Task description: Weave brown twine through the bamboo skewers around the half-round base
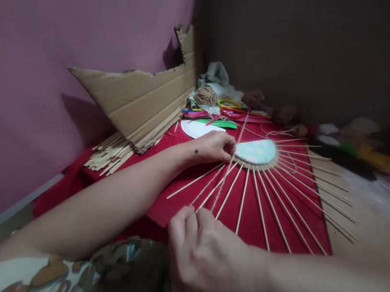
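Disc [257, 152], pale blue-green, flat on the red cloth [253, 225], rimmed with a woven ring of twine [256, 166]. No brand, label or writing readable anywhere in view. Thin sticks [259, 204] fan out from the disc's near edge like sun rays, toward the right hand and off to its right.

Left hand [215, 147]: just left of the disc, fingertips curled and pinched at the disc's left rim where the twine and the first sticks meet. Closed on something fine there; most likely the twine strand, but too small to tell for sure. Small dark mark on the wrist.

Right hand [205, 255]: nearest the camera, below and left of the disc, well apart from it. Fingers curled in a loose fist, knuckles up, fingertips meeting at the near ends of the leftmost sticks. A taut strand [234, 152] runs from this hand up past the left hand toward the clutter beyond. Grip itself hidden behind the knuckles.

Beyond the left hand: a white half-round piece [196, 127], coloured strips and loops [228, 107], a ball of twine [205, 96], bunched pale fabric [217, 75]. Left of that, a torn cardboard sheet [145, 100] leans on the pink wall, with a bundle of spare sticks [111, 154] lying under it.

Right of the disc: blurred coloured scraps [354, 143] on bare floor. Printed fabric [37, 289] covers the lap under the left forearm.
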`<state>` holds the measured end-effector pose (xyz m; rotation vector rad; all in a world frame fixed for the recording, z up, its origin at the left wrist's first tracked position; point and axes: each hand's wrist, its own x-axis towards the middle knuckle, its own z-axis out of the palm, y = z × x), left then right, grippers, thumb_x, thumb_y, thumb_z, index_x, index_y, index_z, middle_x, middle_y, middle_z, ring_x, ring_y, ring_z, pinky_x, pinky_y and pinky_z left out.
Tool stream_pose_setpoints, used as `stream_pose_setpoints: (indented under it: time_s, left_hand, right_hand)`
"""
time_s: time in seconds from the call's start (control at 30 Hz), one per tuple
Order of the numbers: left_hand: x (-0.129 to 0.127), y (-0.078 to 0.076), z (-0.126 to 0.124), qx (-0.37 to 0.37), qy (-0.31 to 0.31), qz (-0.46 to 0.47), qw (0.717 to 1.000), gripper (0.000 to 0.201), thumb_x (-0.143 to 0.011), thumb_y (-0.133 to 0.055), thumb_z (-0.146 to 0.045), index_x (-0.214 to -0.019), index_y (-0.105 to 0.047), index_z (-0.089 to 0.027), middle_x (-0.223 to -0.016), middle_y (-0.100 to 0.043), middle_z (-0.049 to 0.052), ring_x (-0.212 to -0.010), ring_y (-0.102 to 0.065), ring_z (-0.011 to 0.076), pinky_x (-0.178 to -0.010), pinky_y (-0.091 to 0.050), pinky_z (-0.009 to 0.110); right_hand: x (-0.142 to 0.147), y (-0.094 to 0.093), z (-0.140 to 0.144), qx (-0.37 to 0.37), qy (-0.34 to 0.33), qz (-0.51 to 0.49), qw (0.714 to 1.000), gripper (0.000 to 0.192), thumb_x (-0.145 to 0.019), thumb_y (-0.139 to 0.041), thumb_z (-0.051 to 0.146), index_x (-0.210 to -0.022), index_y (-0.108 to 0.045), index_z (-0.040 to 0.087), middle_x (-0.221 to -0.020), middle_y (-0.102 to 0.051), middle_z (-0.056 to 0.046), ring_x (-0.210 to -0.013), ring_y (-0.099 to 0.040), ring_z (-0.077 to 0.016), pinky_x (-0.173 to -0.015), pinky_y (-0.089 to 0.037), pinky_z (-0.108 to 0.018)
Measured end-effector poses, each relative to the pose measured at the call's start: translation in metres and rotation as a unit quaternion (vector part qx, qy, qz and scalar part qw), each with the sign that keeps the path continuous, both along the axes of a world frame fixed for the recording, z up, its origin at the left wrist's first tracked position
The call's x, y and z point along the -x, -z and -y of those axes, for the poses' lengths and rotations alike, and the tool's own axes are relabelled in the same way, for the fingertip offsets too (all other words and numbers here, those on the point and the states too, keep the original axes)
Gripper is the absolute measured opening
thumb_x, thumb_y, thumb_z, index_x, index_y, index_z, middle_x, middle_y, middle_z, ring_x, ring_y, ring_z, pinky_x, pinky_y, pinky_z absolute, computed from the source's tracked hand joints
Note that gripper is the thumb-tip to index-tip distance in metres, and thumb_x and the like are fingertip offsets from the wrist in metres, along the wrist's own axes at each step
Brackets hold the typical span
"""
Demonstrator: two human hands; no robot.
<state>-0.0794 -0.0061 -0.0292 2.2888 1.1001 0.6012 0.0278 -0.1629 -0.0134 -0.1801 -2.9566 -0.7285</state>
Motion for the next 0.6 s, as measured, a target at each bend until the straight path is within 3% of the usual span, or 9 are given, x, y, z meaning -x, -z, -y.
stream_pose_setpoints:
  time_s: [0.2, 0.33, 0.43, 0.53, 0.6]
  left_hand:
    - [0.000, 0.001, -0.002, -0.021, 0.010, -0.005, 1.000, 0.006, -0.068, -0.067, -0.013, -0.073, -0.066, -0.012, -0.067, -0.057, -0.001, -0.062, -0.051, 0.0098, -0.056, -0.034, 0.019]
    - [-0.001, -0.004, 0.002, -0.017, 0.000, -0.021, 1.000, 0.006, -0.067, -0.065, -0.009, -0.073, -0.065, -0.011, -0.067, -0.057, -0.001, -0.063, -0.050, 0.0096, -0.056, -0.034, 0.019]
    - [-0.001, -0.005, 0.003, -0.013, 0.002, -0.021, 1.000, 0.006, -0.068, -0.065, -0.010, -0.074, -0.065, -0.011, -0.067, -0.057, -0.001, -0.063, -0.050, 0.0099, -0.056, -0.034, 0.020]
    - [-0.001, -0.004, 0.003, -0.007, 0.010, -0.008, 1.000, 0.009, -0.067, -0.064, -0.008, -0.076, -0.066, -0.011, -0.070, -0.059, 0.000, -0.065, -0.052, 0.0101, -0.058, -0.036, 0.020]
    - [-0.001, -0.004, 0.004, -0.005, 0.010, -0.003, 1.000, 0.011, -0.067, -0.064, -0.007, -0.077, -0.066, -0.011, -0.071, -0.060, 0.000, -0.065, -0.052, 0.0098, -0.058, -0.036, 0.020]
  right_hand:
    - [-0.006, -0.013, -0.023, 0.009, -0.148, 0.072, 0.986, 0.037, -0.084, -0.033, 0.010, -0.095, -0.065, -0.004, -0.088, -0.066, -0.025, -0.058, -0.060, -0.0238, -0.041, -0.036, -0.033]
    - [-0.009, -0.019, -0.033, 0.045, -0.213, 0.121, 0.968, 0.034, -0.084, -0.037, 0.009, -0.095, -0.068, 0.000, -0.094, -0.067, -0.023, -0.066, -0.061, -0.0233, -0.043, -0.034, -0.032]
    - [-0.017, -0.020, -0.039, 0.030, -0.257, 0.104, 0.960, 0.035, -0.088, -0.036, 0.012, -0.096, -0.068, 0.000, -0.100, -0.066, -0.024, -0.072, -0.062, -0.0238, -0.048, -0.037, -0.033]
    - [-0.031, -0.021, -0.047, 0.029, -0.263, 0.062, 0.962, 0.037, -0.091, -0.034, 0.017, -0.109, -0.063, 0.000, -0.103, -0.065, -0.023, -0.074, -0.062, -0.0217, -0.054, -0.039, -0.033]
    - [-0.043, -0.023, -0.053, 0.042, -0.225, 0.025, 0.973, 0.035, -0.091, -0.037, 0.015, -0.113, -0.060, 0.000, -0.090, -0.068, -0.017, -0.068, -0.061, -0.0192, -0.054, -0.039, -0.032]
